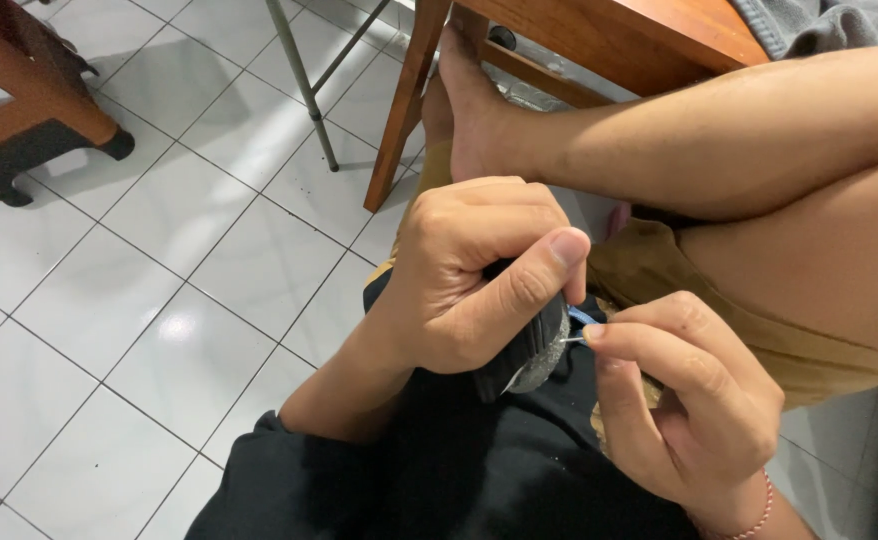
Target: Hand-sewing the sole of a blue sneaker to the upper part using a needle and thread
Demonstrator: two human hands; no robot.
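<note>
While the left hand (pixel 459 280) clenches mostly hidden dark fabric (pixel 534 345), right hand (pixel 689 400) fingers pinch a barely visible needle (pixel 573 340).

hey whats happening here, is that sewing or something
It looks like hand sewing. A person sits with legs crossed above a white tiled floor. The left hand grips a bunched piece of dark fabric, thumb pressed over its top. The right hand pinches a thin needle at the fabric's edge, with a bit of light blue thread beside it. A wooden table leg stands just beyond the feet.
</note>
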